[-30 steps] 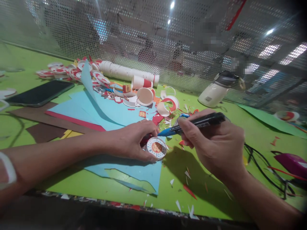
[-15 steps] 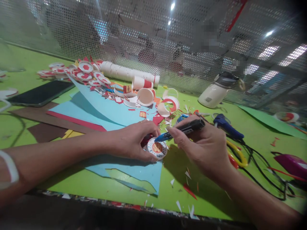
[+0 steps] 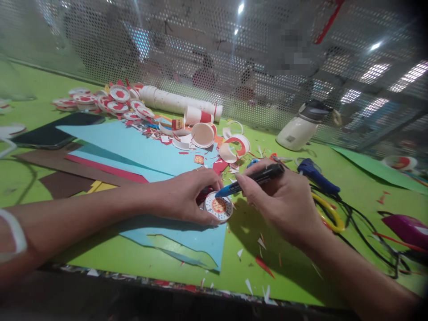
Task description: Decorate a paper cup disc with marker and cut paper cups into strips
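Note:
My left hand (image 3: 185, 196) pinches a small round white disc (image 3: 219, 207) with a red and yellow centre, pressing it flat on a light blue paper sheet (image 3: 147, 154). My right hand (image 3: 284, 200) grips a black marker (image 3: 254, 179) with a blue tip, and that tip touches the top edge of the disc. Both hands rest on the green table (image 3: 294, 267).
Cut paper cups (image 3: 202, 133), a stack of cups lying down (image 3: 177, 102), several red and white discs (image 3: 117, 100) and scraps lie behind. A phone (image 3: 50, 133) is at left. A glue gun (image 3: 314, 174), scissors (image 3: 329, 214), cables and a white jug (image 3: 299, 127) are at right. A perforated screen backs the table.
My right hand brought the marker down and left until its tip reached the disc. The lifted flap of blue paper has fallen flat. The glue gun and scissors came into sight.

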Tool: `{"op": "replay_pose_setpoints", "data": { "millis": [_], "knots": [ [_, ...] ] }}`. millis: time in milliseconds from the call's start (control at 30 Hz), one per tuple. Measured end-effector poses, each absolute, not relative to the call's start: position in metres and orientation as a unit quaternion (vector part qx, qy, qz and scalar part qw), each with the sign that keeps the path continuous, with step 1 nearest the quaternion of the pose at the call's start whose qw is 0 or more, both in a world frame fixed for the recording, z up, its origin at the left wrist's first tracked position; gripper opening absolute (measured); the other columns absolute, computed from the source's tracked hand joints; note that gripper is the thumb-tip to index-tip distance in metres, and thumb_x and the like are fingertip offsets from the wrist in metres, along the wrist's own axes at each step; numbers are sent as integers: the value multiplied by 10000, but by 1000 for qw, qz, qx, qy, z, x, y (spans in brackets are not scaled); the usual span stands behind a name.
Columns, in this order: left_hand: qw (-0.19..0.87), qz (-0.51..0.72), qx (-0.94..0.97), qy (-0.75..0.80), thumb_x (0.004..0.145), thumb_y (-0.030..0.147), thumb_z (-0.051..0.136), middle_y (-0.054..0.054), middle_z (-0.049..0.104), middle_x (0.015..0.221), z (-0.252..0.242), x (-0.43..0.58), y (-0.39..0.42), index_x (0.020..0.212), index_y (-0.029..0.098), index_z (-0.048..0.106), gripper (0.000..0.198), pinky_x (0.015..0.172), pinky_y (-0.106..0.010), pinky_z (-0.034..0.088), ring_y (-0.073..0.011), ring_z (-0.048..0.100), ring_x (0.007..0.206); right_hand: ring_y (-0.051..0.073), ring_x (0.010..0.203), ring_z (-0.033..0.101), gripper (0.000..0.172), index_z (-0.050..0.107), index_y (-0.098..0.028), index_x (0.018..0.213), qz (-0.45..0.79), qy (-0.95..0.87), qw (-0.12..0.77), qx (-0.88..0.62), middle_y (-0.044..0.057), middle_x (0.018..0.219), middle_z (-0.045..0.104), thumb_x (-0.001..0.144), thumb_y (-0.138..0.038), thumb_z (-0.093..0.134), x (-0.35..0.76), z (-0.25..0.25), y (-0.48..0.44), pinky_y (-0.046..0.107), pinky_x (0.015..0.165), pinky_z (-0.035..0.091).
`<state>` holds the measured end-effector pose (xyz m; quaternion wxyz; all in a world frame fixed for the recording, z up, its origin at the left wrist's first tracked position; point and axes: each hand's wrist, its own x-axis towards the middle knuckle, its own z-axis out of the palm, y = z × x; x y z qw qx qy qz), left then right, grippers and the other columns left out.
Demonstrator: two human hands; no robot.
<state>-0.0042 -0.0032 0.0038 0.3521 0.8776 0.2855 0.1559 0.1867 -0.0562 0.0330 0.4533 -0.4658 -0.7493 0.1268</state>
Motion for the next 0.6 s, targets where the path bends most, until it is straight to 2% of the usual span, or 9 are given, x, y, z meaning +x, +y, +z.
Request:
{"op": "replay_pose_setpoints", "data": {
  "millis": [200, 400, 600],
  "knots": [
    [346, 164, 878, 287, 669, 378, 733, 1, 520, 833, 2, -5, -3, 981, 173, 534, 422, 612, -250, 372, -130, 448, 702, 57, 388, 456, 169, 609, -180, 702, 98, -718, 500, -474, -49, 544, 585, 826, -265, 686, 186, 33, -62, 189, 372, 366],
    [344, 161, 880, 286, 664, 388, 731, -5, 514, 855, 1, -5, -2, 938, 176, 545, 393, 603, -251, 367, -126, 433, 693, 72, 420, 499, 187, 615, -176, 664, 87, -735, 481, -470, -53, 506, 573, 806, -253, 710, 184, 32, -63, 184, 401, 404],
    [351, 165, 875, 290, 649, 408, 731, -7, 522, 833, 0, -5, -1, 1021, 162, 550, 482, 587, -258, 351, -128, 429, 678, 65, 439, 515, 162, 639, -156, 694, 87, -738, 477, -470, -48, 537, 593, 800, -250, 718, 184, 29, -61, 173, 428, 418]
  ]
}}
